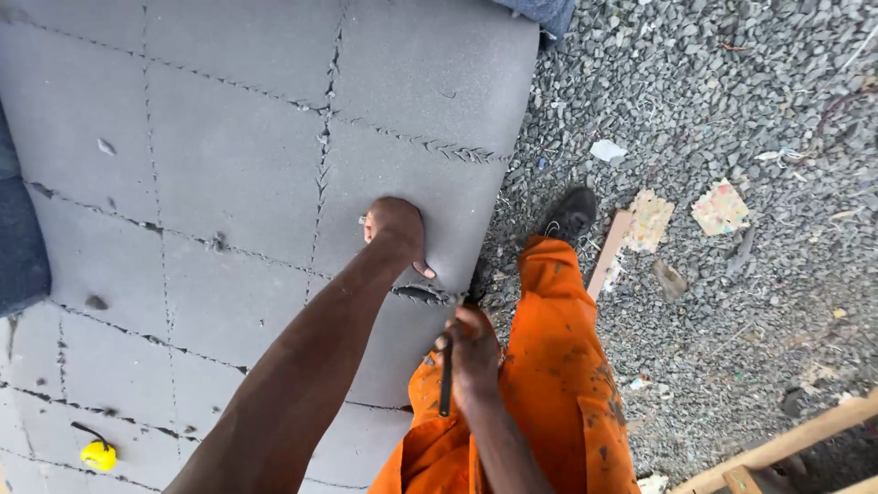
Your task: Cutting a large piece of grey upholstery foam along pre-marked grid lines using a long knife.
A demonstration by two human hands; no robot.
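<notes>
A large grey foam slab (238, 155), scored into squares, fills the left and middle of the head view. My left hand (395, 230) presses down on the foam near its right edge, fingers curled into the surface. Just below it, my right hand (471, 352) is closed around a thin dark tool (445, 384), whose tip is at the foam's edge by a jagged cut line (422, 295). My leg in orange trousers (558, 366) and a dark shoe (572, 212) stand on gravel beside the foam.
Grey gravel (732, 110) covers the ground on the right, with paper scraps (721, 208), a piece of wood (608, 254) and a wooden frame (786, 444) at the lower right. A small yellow tape measure (98, 455) lies on the foam at the lower left. Dark blue fabric (18, 238) is at the left edge.
</notes>
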